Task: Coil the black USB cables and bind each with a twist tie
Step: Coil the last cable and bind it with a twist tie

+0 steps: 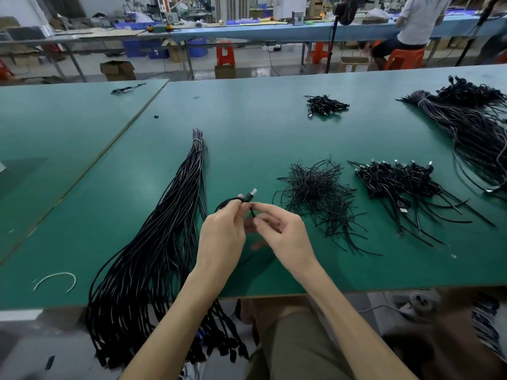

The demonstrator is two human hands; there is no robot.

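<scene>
My left hand (223, 234) grips a coiled black USB cable (226, 202) above the green table (247, 133); its silver plug (251, 193) sticks up past the fingers. My right hand (282, 234) pinches a short black twist tie (251, 212) right beside the coil. A long bundle of uncoiled black cables (170, 215) lies to the left and hangs over the front edge. To the right of my hands is a loose pile of black twist ties (318, 193).
A heap of bound coiled cables (397, 179) lies right of the ties, a smaller heap (326, 105) farther back. Another large cable bundle (472, 124) sits far right. A white tie scrap (56, 278) lies front left. A seated person (417, 23) works at the far bench.
</scene>
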